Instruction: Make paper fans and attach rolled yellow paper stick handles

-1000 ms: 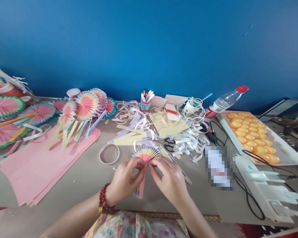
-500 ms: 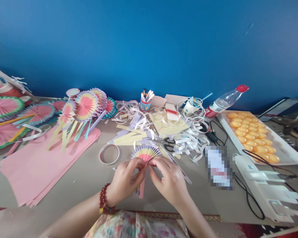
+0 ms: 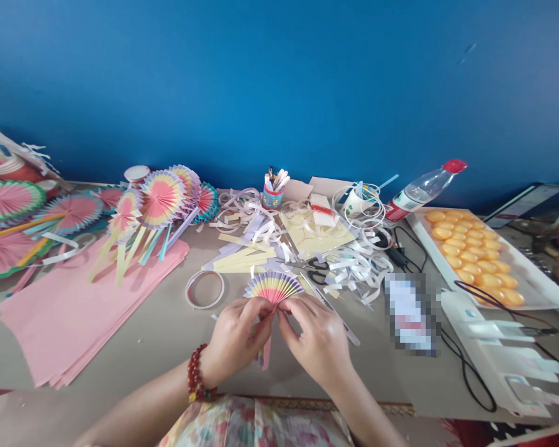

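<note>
A small pleated paper fan (image 3: 273, 287), pink and yellow with a pale purple edge, stands spread just above my fingers at the table's near middle. My left hand (image 3: 236, 338) pinches its lower left side, fingers closed; a red bead bracelet sits on that wrist. My right hand (image 3: 317, 338) pinches the lower right side, fingers closed too. Paper strips (image 3: 263, 357), pink and pale, hang from the fan's base between my hands.
A pink paper stack (image 3: 69, 310) lies at left, with finished fans (image 3: 161, 197) behind it. A tape ring (image 3: 205, 288), loose paper strips (image 3: 354, 264), scissors (image 3: 315, 270), a pen cup (image 3: 272, 192), a bottle (image 3: 423, 187) and a tray of orange pieces (image 3: 475, 257) fill the back and right.
The fan has spread a little wider and sits slightly higher between my fingers. Both hands stay in almost the same place.
</note>
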Motion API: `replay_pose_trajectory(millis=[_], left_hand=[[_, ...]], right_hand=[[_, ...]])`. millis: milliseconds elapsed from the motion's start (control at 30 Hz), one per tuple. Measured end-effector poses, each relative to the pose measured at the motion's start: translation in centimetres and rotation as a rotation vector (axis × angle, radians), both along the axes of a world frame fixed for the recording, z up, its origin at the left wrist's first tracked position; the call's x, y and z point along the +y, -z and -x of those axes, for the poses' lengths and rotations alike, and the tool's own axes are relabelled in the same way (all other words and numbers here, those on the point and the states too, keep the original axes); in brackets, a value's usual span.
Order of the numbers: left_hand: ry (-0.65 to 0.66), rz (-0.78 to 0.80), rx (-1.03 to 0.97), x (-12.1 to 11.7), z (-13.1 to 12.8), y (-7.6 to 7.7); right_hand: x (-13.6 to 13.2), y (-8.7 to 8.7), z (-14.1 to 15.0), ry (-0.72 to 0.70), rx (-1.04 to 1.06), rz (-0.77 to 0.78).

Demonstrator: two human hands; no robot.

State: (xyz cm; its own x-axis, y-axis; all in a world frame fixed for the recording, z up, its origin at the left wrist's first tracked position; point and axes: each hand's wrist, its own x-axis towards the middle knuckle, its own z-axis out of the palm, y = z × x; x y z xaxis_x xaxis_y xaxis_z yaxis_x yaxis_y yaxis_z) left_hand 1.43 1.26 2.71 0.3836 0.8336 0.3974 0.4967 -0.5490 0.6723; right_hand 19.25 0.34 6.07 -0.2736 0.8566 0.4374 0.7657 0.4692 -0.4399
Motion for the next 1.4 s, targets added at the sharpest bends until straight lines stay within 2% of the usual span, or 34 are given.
replay_pose_trajectory(millis=[333, 500, 900, 1200, 1400], left_hand=[[-0.01, 0.015, -0.018, 0.05, -0.01, 0.07], [-0.012, 0.02, -0.036, 0.14, 0.04, -0.11], [-0.018, -0.058, 0.003, 0.02, -0.04, -0.06], [-0.025, 0.035, -0.036, 0.13, 0.0, 0.03], [-0.026, 0.254, -0.127, 0.23, 0.1, -0.03]], right_hand=[[0.07, 0.22, 0.22, 0.028, -0.003, -0.02], [0.0, 0.0, 0.07, -0.006, 0.026, -0.014], [0.12, 0.17, 0.27, 0.021, 0.008, -0.027], [0.13, 0.13, 0.19, 0.012, 0.053, 0.009], [-0.07, 0.2, 0.04, 0.021, 0.113, 0.031]])
